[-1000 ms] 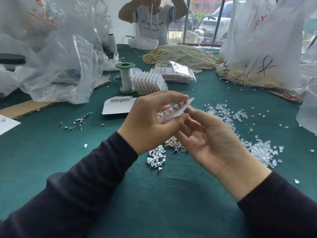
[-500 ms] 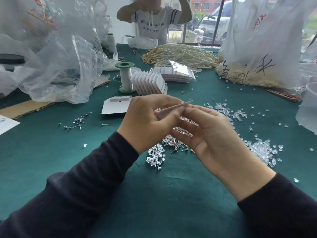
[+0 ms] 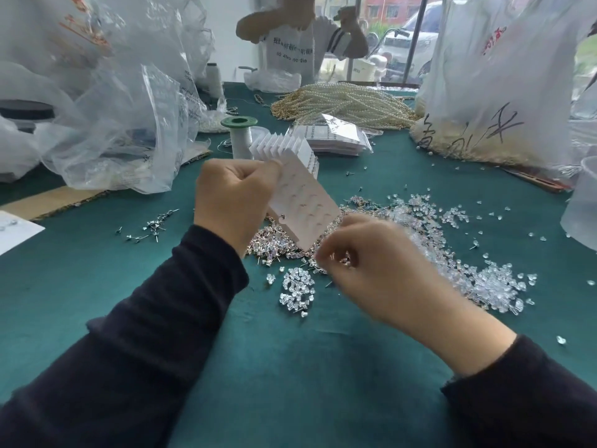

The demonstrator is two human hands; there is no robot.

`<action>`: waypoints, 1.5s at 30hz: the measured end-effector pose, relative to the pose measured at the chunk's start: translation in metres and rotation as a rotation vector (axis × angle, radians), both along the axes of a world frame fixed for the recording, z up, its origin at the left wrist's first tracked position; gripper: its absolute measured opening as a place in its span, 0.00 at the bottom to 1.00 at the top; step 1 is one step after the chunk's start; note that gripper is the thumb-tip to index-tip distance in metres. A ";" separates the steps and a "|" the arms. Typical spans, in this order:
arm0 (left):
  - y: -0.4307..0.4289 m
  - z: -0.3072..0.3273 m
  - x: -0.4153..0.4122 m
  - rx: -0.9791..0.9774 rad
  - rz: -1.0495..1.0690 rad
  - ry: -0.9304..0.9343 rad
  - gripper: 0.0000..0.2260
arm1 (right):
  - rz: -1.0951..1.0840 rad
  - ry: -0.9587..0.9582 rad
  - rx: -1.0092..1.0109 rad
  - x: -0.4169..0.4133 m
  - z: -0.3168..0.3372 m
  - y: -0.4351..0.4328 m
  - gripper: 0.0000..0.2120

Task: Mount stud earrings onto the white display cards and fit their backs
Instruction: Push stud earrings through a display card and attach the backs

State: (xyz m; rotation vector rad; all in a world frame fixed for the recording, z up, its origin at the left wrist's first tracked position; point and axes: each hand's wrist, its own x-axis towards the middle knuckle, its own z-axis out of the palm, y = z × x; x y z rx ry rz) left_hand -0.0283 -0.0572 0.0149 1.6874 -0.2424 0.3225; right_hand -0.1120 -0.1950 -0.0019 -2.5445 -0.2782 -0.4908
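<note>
The white display card (image 3: pixel 305 205) is held up off the counter (image 3: pixel 290 376), tilted, with rows of small holes across its face. Its lower corner hangs just above the heap of stud earrings (image 3: pixel 274 245). The left hand (image 3: pixel 235 202) grips the card by its upper left corner, fingers curled round the edge. The right hand (image 3: pixel 374 266) sits low, just beside the card's lower corner and over the heap. It is blurred, its fingers curled in, and a few glinting stud earrings show pinched at the fingertips (image 3: pixel 326 257). How many, I cannot tell.

A small cluster of clear backs (image 3: pixel 297 291) lies just in front of the heap, and a wider spread of clear backs (image 3: pixel 484 282) lies to the right. Some loose metal pins (image 3: pixel 151 226) lie well apart to the left. Behind the hands stands a fanned row of finished cards (image 3: pixel 281 147), with a white thread spool (image 3: pixel 240 137) beside it and bagged card packs (image 3: pixel 339 137) behind. Further back lie pearl strands (image 3: pixel 349 103). Large plastic bags sit on the left (image 3: pixel 122 124) and the right (image 3: pixel 504 92). Another person (image 3: pixel 290 37) is at the far side.
</note>
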 end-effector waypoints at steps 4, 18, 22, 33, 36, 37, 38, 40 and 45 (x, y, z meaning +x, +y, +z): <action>0.002 0.001 0.003 -0.013 -0.005 0.094 0.12 | 0.048 0.129 -0.175 0.000 -0.009 0.003 0.08; -0.002 0.002 0.002 -0.045 -0.024 0.146 0.10 | 0.043 0.110 -0.197 0.002 -0.010 0.011 0.08; -0.001 0.002 0.003 -0.067 -0.047 0.170 0.12 | -0.001 0.076 -0.116 0.001 -0.009 0.010 0.07; -0.003 0.003 -0.001 -0.095 -0.052 0.184 0.12 | -0.122 -0.080 0.591 -0.003 0.019 -0.008 0.07; -0.008 -0.001 -0.007 -0.023 -0.064 0.131 0.14 | -0.108 -0.123 0.668 -0.004 0.023 -0.010 0.08; -0.010 -0.001 -0.010 -0.001 -0.081 0.117 0.13 | -0.109 -0.140 0.667 -0.004 0.023 -0.009 0.08; -0.011 -0.001 -0.012 0.021 -0.100 0.104 0.13 | -0.113 -0.160 0.656 -0.005 0.023 -0.008 0.07; -0.015 -0.002 -0.017 0.057 -0.126 0.062 0.11 | -0.129 -0.223 0.615 -0.005 0.022 -0.006 0.06; -0.020 0.000 -0.033 0.161 -0.139 -0.131 0.09 | -0.129 -0.422 0.471 -0.003 0.018 0.000 0.03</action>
